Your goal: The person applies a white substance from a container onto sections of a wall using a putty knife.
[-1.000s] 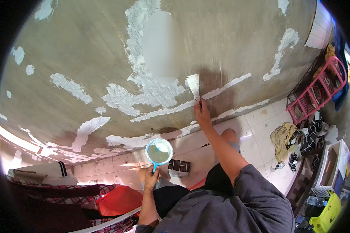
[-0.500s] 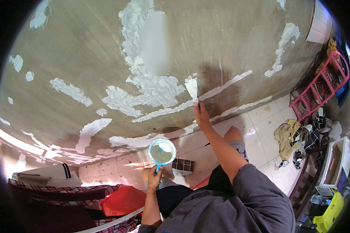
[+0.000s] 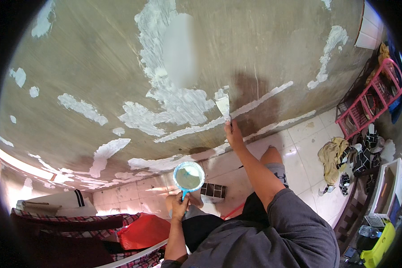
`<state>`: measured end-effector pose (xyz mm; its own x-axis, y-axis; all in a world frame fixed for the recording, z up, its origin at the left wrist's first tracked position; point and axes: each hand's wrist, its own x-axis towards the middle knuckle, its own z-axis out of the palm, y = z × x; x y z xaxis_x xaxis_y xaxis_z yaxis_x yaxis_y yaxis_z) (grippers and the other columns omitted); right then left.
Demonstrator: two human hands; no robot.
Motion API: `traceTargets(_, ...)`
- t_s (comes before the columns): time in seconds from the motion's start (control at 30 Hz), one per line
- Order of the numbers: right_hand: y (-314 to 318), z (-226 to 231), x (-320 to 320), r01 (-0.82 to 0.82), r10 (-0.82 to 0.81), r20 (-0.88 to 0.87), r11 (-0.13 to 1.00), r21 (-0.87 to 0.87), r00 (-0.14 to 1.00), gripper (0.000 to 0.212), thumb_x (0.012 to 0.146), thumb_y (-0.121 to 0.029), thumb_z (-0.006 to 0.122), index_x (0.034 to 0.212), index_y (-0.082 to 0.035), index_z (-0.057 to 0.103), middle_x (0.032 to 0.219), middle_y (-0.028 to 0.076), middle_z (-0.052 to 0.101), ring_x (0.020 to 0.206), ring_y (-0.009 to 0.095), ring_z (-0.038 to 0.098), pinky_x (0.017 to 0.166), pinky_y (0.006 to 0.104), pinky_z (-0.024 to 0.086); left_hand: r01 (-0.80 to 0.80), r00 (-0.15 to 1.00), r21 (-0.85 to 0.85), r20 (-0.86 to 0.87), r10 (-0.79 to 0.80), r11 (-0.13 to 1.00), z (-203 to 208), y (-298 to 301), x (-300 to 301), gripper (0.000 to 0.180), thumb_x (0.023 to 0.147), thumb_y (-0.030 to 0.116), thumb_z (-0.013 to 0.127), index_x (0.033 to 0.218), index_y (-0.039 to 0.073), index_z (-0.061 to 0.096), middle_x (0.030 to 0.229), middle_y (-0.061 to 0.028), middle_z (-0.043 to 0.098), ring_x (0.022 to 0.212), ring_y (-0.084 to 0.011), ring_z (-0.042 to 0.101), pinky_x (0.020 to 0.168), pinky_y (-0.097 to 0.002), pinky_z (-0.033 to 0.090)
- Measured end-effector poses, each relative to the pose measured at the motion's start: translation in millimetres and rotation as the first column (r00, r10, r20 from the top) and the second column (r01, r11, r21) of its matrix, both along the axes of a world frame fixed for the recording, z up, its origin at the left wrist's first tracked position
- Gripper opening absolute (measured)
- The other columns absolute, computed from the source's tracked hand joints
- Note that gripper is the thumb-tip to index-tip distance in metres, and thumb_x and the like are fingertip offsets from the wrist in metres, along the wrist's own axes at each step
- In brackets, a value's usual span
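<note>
My right hand (image 3: 233, 134) is closed around the handle of a putty knife (image 3: 223, 107). The flat, white-smeared blade points up at the brownish-grey wall (image 3: 228, 40). Just above its edge is a small dab of white filler (image 3: 221, 93), right of a large white patch (image 3: 183, 105). Low in front of me, my left hand (image 3: 179, 208) grips the blue handle of a round dipper (image 3: 176, 179), which has pale filler inside. Below the knife, a long white filler strip (image 3: 263, 98) runs slantwise across the wall.
Beside my left arm lie a red bag (image 3: 144, 231) and plaid cloth (image 3: 85, 233). A dark tiled piece (image 3: 213, 191) rests on the tiled floor (image 3: 299, 152). To the right are a pink rack (image 3: 366, 107), crumpled clothes (image 3: 334, 158) and a yellow-green plastic item (image 3: 379, 245).
The putty knife has slid slightly down the wall, and more of the white dab shows above its blade. My left hand keeps the dipper in nearly the same place. The whole view has shifted slightly.
</note>
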<state>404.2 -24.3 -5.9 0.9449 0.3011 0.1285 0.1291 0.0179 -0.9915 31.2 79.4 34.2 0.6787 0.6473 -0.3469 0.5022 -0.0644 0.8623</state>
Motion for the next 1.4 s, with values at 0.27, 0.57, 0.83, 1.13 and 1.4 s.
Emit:
traceTargets(0.27,-26,3,-28,-0.037,0.036,-0.022,0.999,-0.037,0.999,0.038,0.1,-0.038,0.045,0.105,-0.001,0.052,0.089,0.017,0.059,0.08,0.033,0.057,0.073,0.0407,0.045,0.024,0.999,-0.02,0.033,-0.023,1.0,9,-4,6,0.027,0.095,0.028,0.062,0.081,0.005,0.059,0.059,-0.0016,0.056,0.039,-0.0074,0.046,0.038,-0.0223,0.034)
traceTargets(0.57,-14,12,-6,0.091,-0.077,0.08,0.979,-0.181,0.994,0.037,0.101,-0.036,0.045,0.099,0.0,0.05,0.085,0.021,0.058,0.079,0.039,0.057,0.072,0.0457,0.044,0.031,0.999,0.004,0.011,-0.032,0.999,0,1,6,0.024,0.097,0.027,0.06,0.091,0.004,0.061,0.06,-0.0022,0.057,0.041,-0.0086,0.048,0.039,-0.0239,0.037)
traceTargets(0.83,-30,16,-33,0.014,-0.014,-0.003,1.0,-0.024,1.0,0.039,0.101,-0.038,0.046,0.099,0.001,0.05,0.083,0.022,0.057,0.078,0.039,0.057,0.071,0.0464,0.044,0.037,0.999,-0.026,0.012,-0.037,0.999,-3,-1,-2,0.023,0.096,0.027,0.061,0.092,0.004,0.061,0.061,-0.0022,0.057,0.042,-0.0085,0.048,0.039,-0.0235,0.037)
traceTargets(1.13,-30,-8,-25,-0.03,0.035,0.029,0.989,-0.147,0.999,0.039,0.101,-0.039,0.043,0.105,0.0,0.048,0.085,0.02,0.057,0.077,0.037,0.056,0.071,0.0447,0.044,0.024,0.999,0.004,0.036,-0.024,1.0,0,-3,5,0.025,0.096,0.026,0.06,0.087,0.003,0.06,0.06,-0.0018,0.056,0.041,-0.0081,0.047,0.039,-0.0228,0.037)
traceTargets(1.4,-8,30,-17,0.014,-0.014,-0.005,0.994,0.108,1.0,0.036,0.104,-0.038,0.038,0.094,-0.005,0.046,0.072,0.006,0.052,0.063,0.015,0.052,0.059,0.03,0.043,0.017,1.0,-0.04,-0.003,-0.017,0.999,-3,0,3,0.026,0.096,0.03,0.061,0.096,0.004,0.061,0.062,-0.0026,0.056,0.043,-0.0087,0.048,0.039,-0.0234,0.037)
